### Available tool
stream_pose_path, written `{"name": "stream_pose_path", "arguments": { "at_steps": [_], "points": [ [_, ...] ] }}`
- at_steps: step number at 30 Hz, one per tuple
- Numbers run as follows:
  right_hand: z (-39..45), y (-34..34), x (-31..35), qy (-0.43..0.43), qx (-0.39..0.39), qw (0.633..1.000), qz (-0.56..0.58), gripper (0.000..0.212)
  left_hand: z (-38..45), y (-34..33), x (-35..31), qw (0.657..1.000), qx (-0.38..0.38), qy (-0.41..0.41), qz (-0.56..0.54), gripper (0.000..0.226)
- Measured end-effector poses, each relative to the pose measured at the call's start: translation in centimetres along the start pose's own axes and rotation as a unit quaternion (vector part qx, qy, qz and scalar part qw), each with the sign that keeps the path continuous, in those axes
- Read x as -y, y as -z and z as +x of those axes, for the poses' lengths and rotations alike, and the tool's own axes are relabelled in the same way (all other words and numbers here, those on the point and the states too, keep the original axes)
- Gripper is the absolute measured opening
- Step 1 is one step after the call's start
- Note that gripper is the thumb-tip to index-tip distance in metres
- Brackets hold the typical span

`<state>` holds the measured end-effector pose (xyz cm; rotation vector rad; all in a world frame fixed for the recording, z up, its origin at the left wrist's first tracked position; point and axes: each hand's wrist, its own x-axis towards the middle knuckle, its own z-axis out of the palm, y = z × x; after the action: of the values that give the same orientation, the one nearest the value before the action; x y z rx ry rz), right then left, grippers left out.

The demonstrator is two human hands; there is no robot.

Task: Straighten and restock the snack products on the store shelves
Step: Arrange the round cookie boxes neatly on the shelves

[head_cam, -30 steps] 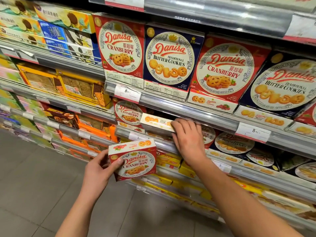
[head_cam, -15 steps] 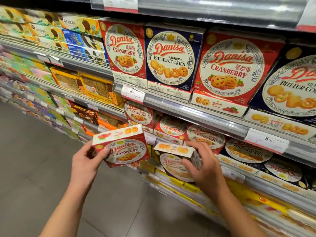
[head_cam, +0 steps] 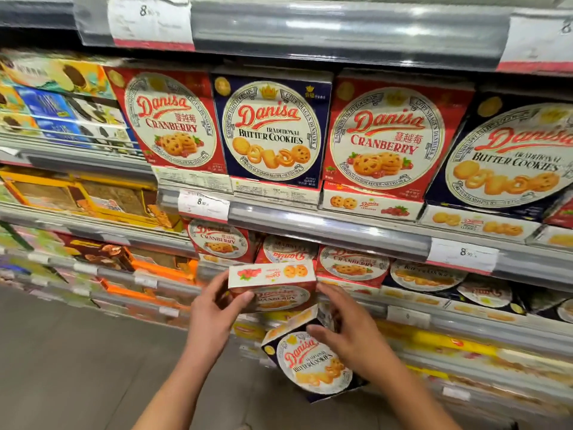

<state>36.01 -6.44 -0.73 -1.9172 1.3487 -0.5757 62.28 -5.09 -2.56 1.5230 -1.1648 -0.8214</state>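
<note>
Two boxes in our hands: left hand (head_cam: 214, 308) grips the cranberry box (head_cam: 273, 285) (at the shelf edge (head_cam: 328, 234)); below it, right hand (head_cam: 347, 328) grips the butter cookies box (head_cam: 310, 358).

Right hand (head_cam: 350, 333) hides the butter cookie box's (head_cam: 313, 364) upper right corner.

- You get bright, even store light from overhead; colours on the large cookie boxes (head_cam: 273, 131) read clearly.
- Glare streaks run along the clear plastic price rails (head_cam: 328, 231).
- The recess under the top shelf (head_cam: 341, 29) falls into shadow.
- Wide-angle bending curves the shelf lines toward your frame edges.
- The lower shelves (head_cam: 465, 361) at right smear with motion blur.
</note>
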Motion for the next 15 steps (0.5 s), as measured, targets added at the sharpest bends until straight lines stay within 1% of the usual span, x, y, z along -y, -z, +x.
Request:
{"name": "stream_pose_path", "arguments": {
  "at_steps": [4, 7, 11, 13, 15],
  "points": [
    [0.5, -1.0, 0.7, -0.045, -0.054, 0.997, 0.032, 0.069, 2.1, -0.8, -0.3, 0.998, 0.013, 0.003, -0.061, 0.051],
    [0.9, -2.0, 1.1, -0.069, -0.098, 0.992, 0.046, 0.069, 2.9, -1.3, -0.1, 0.998, 0.024, -0.006, -0.064, 0.042],
    [1.0, -3.0, 1.5, -0.087, -0.150, 0.983, 0.055, 0.060, 3.7, -1.3, -0.1, 0.997, 0.030, -0.013, -0.075, 0.034],
    [1.0, -3.2, 1.5, -0.086, -0.162, 0.982, 0.047, 0.058, 3.9, -1.4, -0.4, 0.995, 0.048, -0.014, -0.084, 0.037],
    [1.1, -3.5, 1.8, -0.087, -0.173, 0.981, 0.032, 0.058, 4.1, -1.6, -0.5, 0.996, 0.031, -0.033, -0.082, 0.045]
  ]
}}
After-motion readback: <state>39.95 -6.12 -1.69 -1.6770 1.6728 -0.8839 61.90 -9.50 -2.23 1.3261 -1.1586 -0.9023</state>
